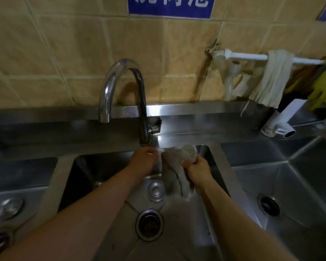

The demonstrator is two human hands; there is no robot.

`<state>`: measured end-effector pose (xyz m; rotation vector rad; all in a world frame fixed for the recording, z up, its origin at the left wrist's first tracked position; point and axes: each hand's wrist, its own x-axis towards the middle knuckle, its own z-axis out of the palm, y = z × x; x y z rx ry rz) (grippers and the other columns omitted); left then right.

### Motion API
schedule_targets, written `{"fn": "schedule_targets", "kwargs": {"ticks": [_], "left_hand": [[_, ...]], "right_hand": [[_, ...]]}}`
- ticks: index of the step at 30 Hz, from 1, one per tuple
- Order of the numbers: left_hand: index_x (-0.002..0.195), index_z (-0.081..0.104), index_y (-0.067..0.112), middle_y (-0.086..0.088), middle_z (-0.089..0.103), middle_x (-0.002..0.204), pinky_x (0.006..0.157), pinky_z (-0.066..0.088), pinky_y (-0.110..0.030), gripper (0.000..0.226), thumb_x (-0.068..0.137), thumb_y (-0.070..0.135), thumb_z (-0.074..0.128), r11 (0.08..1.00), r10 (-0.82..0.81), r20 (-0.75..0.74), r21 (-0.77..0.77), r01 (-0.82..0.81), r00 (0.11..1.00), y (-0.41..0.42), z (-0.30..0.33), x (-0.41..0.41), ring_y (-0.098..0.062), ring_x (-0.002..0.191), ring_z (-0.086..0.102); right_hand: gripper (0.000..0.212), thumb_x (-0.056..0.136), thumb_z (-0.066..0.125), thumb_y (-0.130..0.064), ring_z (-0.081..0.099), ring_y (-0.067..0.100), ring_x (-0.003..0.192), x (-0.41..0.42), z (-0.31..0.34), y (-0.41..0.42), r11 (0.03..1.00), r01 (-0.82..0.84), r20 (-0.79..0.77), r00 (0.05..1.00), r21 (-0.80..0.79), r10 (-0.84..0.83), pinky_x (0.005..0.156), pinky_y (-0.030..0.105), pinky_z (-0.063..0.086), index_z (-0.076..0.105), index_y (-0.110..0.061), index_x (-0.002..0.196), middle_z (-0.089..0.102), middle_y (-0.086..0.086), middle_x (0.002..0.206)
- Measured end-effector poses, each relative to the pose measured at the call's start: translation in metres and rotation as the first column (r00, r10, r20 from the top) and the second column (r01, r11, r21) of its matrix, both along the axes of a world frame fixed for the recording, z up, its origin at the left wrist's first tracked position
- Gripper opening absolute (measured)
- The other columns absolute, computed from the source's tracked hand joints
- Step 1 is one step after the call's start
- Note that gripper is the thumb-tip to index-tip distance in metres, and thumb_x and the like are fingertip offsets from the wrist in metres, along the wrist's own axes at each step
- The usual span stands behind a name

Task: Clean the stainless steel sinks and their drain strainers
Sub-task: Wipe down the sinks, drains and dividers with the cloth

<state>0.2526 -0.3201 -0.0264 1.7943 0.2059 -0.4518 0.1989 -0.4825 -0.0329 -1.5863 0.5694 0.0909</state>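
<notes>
Both hands work over the middle sink: right hand grips the grey cloth, left hand curls at its edge, grip unclear. A strainer lies loose beside the open drain. Early going; side sinks look untouched.

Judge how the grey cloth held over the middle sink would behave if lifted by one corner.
The grey cloth would probably hang limp: it already droops in folds below the right hand. It looks wet, so likely heavy and dripping.
</notes>
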Motion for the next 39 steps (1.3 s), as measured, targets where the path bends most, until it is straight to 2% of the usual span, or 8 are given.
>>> {"fn": "schedule_targets", "kwargs": {"ticks": [4,12,13,16,20,24,30,39], "left_hand": [[0.113,0.061,0.017,-0.001,0.060,0.104,0.076,0.040,-0.022,0.026,0.088,0.017,0.064,0.947,-0.102,0.124,0.315,0.058,0.987,0.001,-0.021,0.017,-0.017,0.098,0.057],[0.104,0.060,0.017,-0.001,0.058,0.101,0.077,0.036,-0.023,0.019,0.086,0.012,0.063,0.851,-0.205,0.234,0.522,0.055,0.950,0.023,-0.056,0.064,-0.012,0.091,0.052],[0.103,0.059,0.018,-0.001,0.057,0.101,0.077,0.036,-0.024,0.019,0.085,0.012,0.063,0.851,-0.201,0.241,0.523,0.048,0.950,0.025,-0.061,0.068,-0.014,0.093,0.053],[0.113,0.058,0.015,-0.005,0.058,0.114,0.086,0.043,-0.029,0.030,0.084,0.013,0.064,0.819,-0.221,0.231,0.571,0.052,0.948,0.026,-0.069,0.077,-0.025,0.108,0.056],[0.123,0.053,0.014,-0.011,0.057,0.125,0.097,0.044,-0.041,0.040,0.084,0.020,0.060,0.733,-0.298,0.138,0.667,0.134,0.945,0.026,-0.065,0.080,-0.032,0.116,0.052],[0.132,0.047,0.018,-0.009,0.052,0.133,0.104,0.039,-0.044,0.046,0.086,0.022,0.056,0.653,-0.350,0.023,0.723,0.226,0.937,0.025,-0.062,0.082,-0.030,0.122,0.048],[0.129,0.050,0.021,-0.007,0.051,0.132,0.106,0.035,-0.047,0.041,0.088,0.023,0.055,0.492,-0.376,-0.039,0.838,0.235,0.926,0.019,-0.055,0.082,-0.028,0.122,0.048],[0.119,0.055,0.015,-0.010,0.055,0.126,0.100,0.042,-0.041,0.036,0.085,0.025,0.057,0.352,-0.355,-0.043,0.919,0.176,0.934,0.002,-0.060,0.085,-0.029,0.118,0.052]], "right_hand": [[0.019,0.096,0.048,-0.009,0.061,0.011,0.083,0.038,-0.023,-0.024,0.998,-0.009,0.061,0.998,-0.062,0.013,0.057,0.014,0.045,0.053,-0.026,0.092,0.061,-0.002,0.089],[0.013,0.095,0.050,-0.033,0.055,0.022,0.088,0.138,-0.048,-0.005,0.955,0.183,0.134,0.979,-0.234,-0.155,0.073,0.030,0.042,0.048,-0.020,0.096,0.054,0.005,0.095],[0.018,0.093,0.055,-0.027,0.052,0.025,0.096,0.142,-0.057,-0.004,0.908,0.161,0.176,0.980,-0.387,-0.099,0.077,0.030,0.041,0.046,-0.017,0.105,0.050,0.008,0.106],[0.030,0.089,0.062,-0.013,0.048,0.029,0.102,0.143,-0.080,-0.008,0.420,0.209,0.252,0.967,-0.883,0.049,0.080,0.030,0.040,0.047,-0.006,0.115,0.045,0.015,0.118],[0.022,0.092,0.053,-0.016,0.049,0.031,0.109,0.134,-0.090,0.013,0.493,0.020,0.160,0.956,-0.870,0.244,0.084,0.023,0.035,0.060,-0.004,0.110,0.052,0.014,0.114],[0.041,0.088,0.057,-0.019,0.043,0.036,0.122,0.129,-0.101,0.039,0.385,-0.084,0.092,0.904,-0.919,0.417,0.105,0.042,0.031,0.056,-0.007,0.128,0.048,0.019,0.132],[0.047,0.092,0.047,-0.032,0.037,0.029,0.126,0.139,-0.097,0.038,0.267,-0.181,0.006,0.816,-0.947,0.577,0.103,0.035,0.033,0.046,-0.026,0.138,0.041,0.007,0.142],[0.044,0.092,0.046,-0.036,0.032,0.028,0.131,0.134,-0.095,-0.077,0.265,-0.151,-0.090,0.969,-0.952,0.228,0.110,0.039,0.028,0.049,-0.018,0.132,0.035,0.010,0.142]]}}
